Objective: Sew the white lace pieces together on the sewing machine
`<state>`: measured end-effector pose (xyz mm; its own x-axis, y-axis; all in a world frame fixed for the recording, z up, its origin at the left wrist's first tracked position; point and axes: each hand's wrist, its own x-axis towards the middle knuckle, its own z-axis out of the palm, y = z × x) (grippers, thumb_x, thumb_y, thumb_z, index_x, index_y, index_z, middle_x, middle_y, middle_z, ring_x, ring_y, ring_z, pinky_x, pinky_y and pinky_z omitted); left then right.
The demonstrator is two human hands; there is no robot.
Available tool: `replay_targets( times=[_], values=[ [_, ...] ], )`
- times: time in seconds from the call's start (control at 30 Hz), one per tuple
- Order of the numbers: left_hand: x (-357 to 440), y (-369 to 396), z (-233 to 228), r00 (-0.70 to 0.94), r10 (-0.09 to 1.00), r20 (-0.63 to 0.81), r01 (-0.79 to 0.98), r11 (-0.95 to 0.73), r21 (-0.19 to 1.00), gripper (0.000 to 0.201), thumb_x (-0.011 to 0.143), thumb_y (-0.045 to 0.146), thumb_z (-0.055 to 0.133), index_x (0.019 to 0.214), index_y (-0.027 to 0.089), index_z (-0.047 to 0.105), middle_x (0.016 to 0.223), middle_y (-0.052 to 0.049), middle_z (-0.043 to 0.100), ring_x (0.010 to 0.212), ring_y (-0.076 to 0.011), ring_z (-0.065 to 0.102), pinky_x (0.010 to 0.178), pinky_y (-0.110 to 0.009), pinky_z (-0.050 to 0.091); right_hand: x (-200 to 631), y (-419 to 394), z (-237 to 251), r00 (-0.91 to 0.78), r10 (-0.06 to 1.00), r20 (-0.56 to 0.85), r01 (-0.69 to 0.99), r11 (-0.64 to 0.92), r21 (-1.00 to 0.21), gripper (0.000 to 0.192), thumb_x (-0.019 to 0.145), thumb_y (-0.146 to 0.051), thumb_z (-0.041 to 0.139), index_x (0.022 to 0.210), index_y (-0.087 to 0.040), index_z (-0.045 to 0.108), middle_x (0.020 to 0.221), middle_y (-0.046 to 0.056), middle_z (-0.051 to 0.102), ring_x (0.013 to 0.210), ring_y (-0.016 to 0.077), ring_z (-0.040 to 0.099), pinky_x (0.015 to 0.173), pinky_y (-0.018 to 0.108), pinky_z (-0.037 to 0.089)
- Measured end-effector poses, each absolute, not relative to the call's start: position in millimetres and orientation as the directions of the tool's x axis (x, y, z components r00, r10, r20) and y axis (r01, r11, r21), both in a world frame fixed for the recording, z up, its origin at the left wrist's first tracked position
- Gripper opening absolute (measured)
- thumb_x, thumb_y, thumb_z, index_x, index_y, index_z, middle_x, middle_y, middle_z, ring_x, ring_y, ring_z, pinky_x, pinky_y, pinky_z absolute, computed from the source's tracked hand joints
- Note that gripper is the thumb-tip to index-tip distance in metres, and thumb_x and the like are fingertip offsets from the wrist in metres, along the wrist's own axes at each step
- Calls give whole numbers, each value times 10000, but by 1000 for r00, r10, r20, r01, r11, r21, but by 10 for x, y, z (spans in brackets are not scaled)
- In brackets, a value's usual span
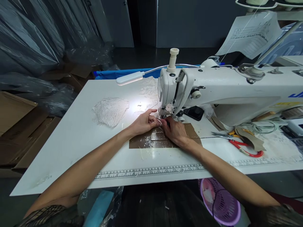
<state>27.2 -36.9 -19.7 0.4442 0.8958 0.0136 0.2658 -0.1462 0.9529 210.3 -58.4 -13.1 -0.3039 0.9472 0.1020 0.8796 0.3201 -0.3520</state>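
Note:
Close in front of the needle area of a white sewing machine (170, 85), my two hands meet over brown tape (153, 138) stuck on the table. My left hand (145, 122) pinches with thumb and fingers, its index finger stretched toward the machine. My right hand (175, 129) is closed, fingertips curled down beside the presser foot. A small pale and dark bit shows between the fingertips, too small to name. To the left lies a piece of white lace (111, 111); more lace (149, 86) lies behind my left hand, partly hidden by the machine.
Red-handled scissors (246, 148) and a black phone-like object (194, 112) lie right of my hands. A lit lamp (130, 78) hangs over the table. A ruler strip (151, 171) runs along the front edge. Below stands a purple basket (224, 205); cardboard boxes (21, 135) sit left.

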Motion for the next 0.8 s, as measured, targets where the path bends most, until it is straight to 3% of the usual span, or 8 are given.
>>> replay_targets(
  times=[0.13,0.27,0.37,0.53,0.6,0.7,0.8],
  values=[
    [222,-415,-62,485,866,122,357,-324,876,455,827,307,661,1224,161,493,930,-65,710,803,-155,665,704,-284,514,2213,-681,-29,-525,833,177,698,540,-470,410,1003,-433,208,986,-171,522,806,64,639,648,163,550,578,264,314],
    [89,-436,184,520,786,335,537,-606,587,212,854,317,629,1008,173,652,937,-61,704,757,-144,635,666,-277,509,2431,-788,78,-722,676,146,580,707,-405,443,995,-448,246,872,-167,565,705,38,597,604,144,493,579,270,297],
    [19,-424,244,610,694,382,545,-717,433,161,871,302,597,916,174,685,915,-64,690,829,-167,633,705,-293,523,2633,-792,74,-664,735,138,668,667,-330,448,990,-444,269,872,-165,599,722,50,604,638,158,515,599,279,319],
    [84,-420,21,748,583,318,464,-801,379,206,873,293,576,1010,174,674,971,-80,669,891,-184,625,756,-327,538,2818,-660,9,-537,798,273,769,597,-230,361,949,-407,400,972,-138,639,1008,157,596,926,259,538,777,361,415],
    [143,-428,-63,746,579,330,482,-811,332,176,889,273,554,964,175,680,946,-78,663,863,-179,619,741,-334,534,2784,-597,3,-552,795,253,733,607,-307,311,938,-360,428,1009,-141,636,1016,150,594,940,252,539,796,359,428],
    [213,-439,-106,704,589,398,524,-808,269,170,909,220,519,855,169,672,896,-72,656,818,-173,608,711,-342,521,2666,-525,-4,-540,834,115,711,524,-469,281,947,-338,408,993,-177,634,890,85,624,812,201,568,705,306,427],
    [251,-445,-98,658,584,476,532,-807,255,139,897,192,534,839,168,659,915,-69,666,835,-176,616,737,-357,513,2567,-496,-43,-470,880,70,750,440,-494,284,943,-359,413,961,-186,637,857,65,641,736,180,568,641,285,393]
  ],
)
